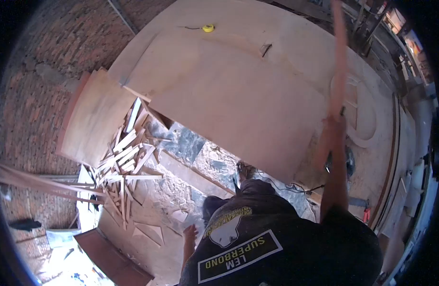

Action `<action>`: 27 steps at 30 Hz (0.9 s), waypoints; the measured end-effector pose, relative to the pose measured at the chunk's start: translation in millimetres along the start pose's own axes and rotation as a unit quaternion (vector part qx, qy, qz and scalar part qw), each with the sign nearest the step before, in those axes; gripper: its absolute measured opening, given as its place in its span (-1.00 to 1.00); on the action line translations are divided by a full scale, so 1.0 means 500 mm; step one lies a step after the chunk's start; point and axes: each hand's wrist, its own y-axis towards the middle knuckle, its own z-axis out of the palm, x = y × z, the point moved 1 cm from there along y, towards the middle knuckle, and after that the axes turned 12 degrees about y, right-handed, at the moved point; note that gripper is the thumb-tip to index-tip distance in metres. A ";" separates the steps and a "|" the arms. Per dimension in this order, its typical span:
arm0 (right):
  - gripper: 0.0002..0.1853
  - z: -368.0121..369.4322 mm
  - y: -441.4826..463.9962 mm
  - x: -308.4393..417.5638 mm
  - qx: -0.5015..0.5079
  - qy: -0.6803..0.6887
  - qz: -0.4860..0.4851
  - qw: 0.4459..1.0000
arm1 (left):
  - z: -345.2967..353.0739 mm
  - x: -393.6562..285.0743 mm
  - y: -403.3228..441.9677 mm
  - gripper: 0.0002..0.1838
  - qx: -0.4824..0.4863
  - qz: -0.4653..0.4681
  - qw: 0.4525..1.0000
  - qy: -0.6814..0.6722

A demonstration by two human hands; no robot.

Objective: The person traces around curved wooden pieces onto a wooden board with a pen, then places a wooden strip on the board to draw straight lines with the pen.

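At the right, my right hand is closed round a long wooden strip that rises toward the top edge of the view; both are slightly blurred. My left hand hangs low beside my black shirt, its fingers apart and holding nothing. In front of me lies a large plywood sheet. On it are a yellow tape measure and a small dark item. A dark tool, partly hidden by my right arm, rests on the board.
Wood offcuts are heaped on the dusty floor at the left, near a leaning panel and a brick wall. A black cable runs near my feet. A curved wooden piece lies at the right.
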 end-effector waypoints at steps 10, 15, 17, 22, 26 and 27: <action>-0.67 0.420 -0.121 0.070 -0.004 -0.076 0.051 0.996 | -0.289 -0.391 0.338 -0.72 -0.317 0.238 0.834 0.384; -0.56 0.569 -0.412 0.108 0.020 -0.081 0.143 0.986 | -0.364 -0.959 0.444 -0.79 -0.366 0.492 0.699 0.370; -0.56 0.626 -0.494 0.141 0.001 -0.058 0.168 0.984 | -0.368 -1.185 0.489 -0.81 -0.357 0.660 0.553 0.364; -0.40 0.705 -0.632 0.145 -0.018 -0.032 0.283 0.958 | -0.185 -1.568 0.497 -0.74 -0.304 0.738 0.481 0.362; -0.61 0.742 -0.668 0.110 -0.003 -0.051 0.268 0.962 | 0.089 -1.659 0.406 -0.64 -0.208 0.795 0.460 0.337; -0.60 0.756 -0.673 0.098 0.008 -0.070 0.263 0.962 | 0.154 -1.658 0.389 -0.60 -0.147 0.799 0.479 0.333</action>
